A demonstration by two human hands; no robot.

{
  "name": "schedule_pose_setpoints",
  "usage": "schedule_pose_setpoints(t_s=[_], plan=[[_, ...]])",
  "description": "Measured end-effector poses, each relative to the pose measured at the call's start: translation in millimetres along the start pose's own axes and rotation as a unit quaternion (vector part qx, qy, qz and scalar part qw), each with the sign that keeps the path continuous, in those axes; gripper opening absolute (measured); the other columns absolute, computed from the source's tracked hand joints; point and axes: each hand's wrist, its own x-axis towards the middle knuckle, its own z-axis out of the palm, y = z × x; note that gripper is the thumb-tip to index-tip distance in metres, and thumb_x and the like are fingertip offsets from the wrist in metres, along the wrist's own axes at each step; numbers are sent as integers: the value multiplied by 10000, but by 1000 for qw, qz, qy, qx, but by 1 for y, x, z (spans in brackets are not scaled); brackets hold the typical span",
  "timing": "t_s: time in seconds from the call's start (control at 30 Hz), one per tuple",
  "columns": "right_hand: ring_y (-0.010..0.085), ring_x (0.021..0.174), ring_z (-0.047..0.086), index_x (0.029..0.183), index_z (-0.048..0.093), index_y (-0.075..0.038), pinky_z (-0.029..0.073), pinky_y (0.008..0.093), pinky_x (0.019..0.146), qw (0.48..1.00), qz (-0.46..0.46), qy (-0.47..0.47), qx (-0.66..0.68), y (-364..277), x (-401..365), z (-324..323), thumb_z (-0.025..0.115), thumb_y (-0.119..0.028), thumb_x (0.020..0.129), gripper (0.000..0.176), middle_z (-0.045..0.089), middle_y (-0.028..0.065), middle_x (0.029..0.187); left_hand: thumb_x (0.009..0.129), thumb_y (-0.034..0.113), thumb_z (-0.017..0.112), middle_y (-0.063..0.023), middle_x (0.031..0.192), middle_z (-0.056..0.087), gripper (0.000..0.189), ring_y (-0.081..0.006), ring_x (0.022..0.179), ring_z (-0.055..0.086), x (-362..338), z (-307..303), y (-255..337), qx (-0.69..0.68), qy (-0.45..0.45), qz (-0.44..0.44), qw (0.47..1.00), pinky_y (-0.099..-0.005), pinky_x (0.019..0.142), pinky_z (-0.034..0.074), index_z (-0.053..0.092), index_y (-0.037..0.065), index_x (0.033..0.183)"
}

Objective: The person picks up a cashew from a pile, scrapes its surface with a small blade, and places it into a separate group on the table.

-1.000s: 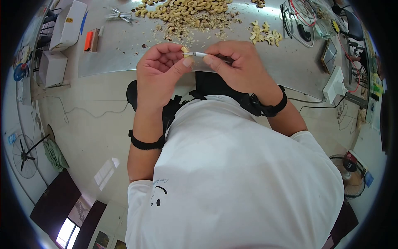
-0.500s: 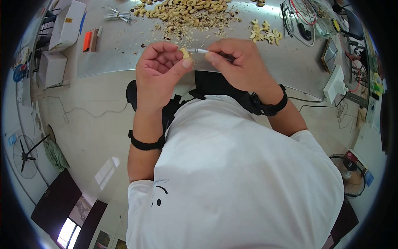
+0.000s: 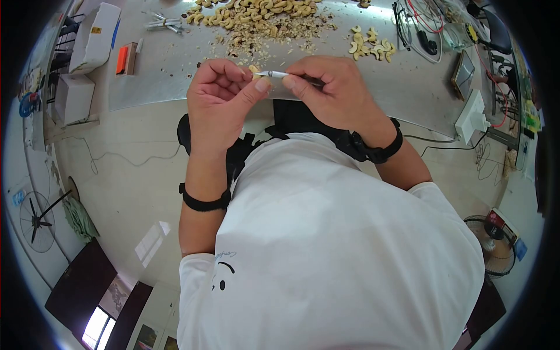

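Note:
My left hand point(image 3: 217, 108) pinches a cashew nut point(image 3: 254, 69) between thumb and fingertips, just above the table's near edge. In my right hand point(image 3: 332, 90) is a slim white craft knife point(image 3: 277, 74), gripped like a pen and pointing left. Its narrow tip lies against or just over the cashew; exact contact is too small to tell. Beyond my hands spreads a large heap of cashews point(image 3: 256, 17), with broken bits and peelings point(image 3: 262, 44) along its near side. A smaller group of cashews point(image 3: 370, 45) sits apart, to the right.
On the metal table point(image 3: 157, 81), a bundle of slim white tools point(image 3: 165, 23) and an orange-and-brown box point(image 3: 125, 59) lie at left, beside a white box point(image 3: 96, 38). Cables point(image 3: 429, 44), a framed dark panel point(image 3: 463, 76) and a white power strip point(image 3: 471, 116) are at right.
Both hands have shifted slightly left. The knife's tip has moved left across the cashew, and less of the nut shows now.

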Motion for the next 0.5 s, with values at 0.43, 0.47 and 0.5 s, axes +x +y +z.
schedule_pose_setpoints(t_s=[0.43, 0.47, 0.5], plan=[[259, 590, 613, 908, 746, -55, 479, 348, 555, 1000, -4, -8, 12, 1, 3, -4, 744, -161, 897, 107, 664, 104, 702, 876, -66, 787, -79, 932, 721, 226, -145, 826, 724, 0, 4, 8, 58, 0, -14, 998, -267, 747, 597, 626, 13, 1014], [260, 589, 613, 908, 746, -55, 478, 349, 553, 1000, -5, -9, 8, 2, 3, -3, 744, -161, 897, 106, 663, 105, 702, 876, -68, 785, -79, 934, 721, 225, -144, 826, 723, 0, 4, 9, 61, -1, -10, 998, -264, 745, 595, 626, 13, 1013], [258, 586, 612, 907, 746, -55, 477, 349, 552, 1000, -11, -3, -1, 2, 4, -2, 744, -161, 897, 107, 662, 108, 702, 876, -70, 784, -78, 936, 720, 224, -141, 824, 720, 0, 2, 9, 60, -4, -8, 998, -263, 748, 594, 627, 13, 1013]])
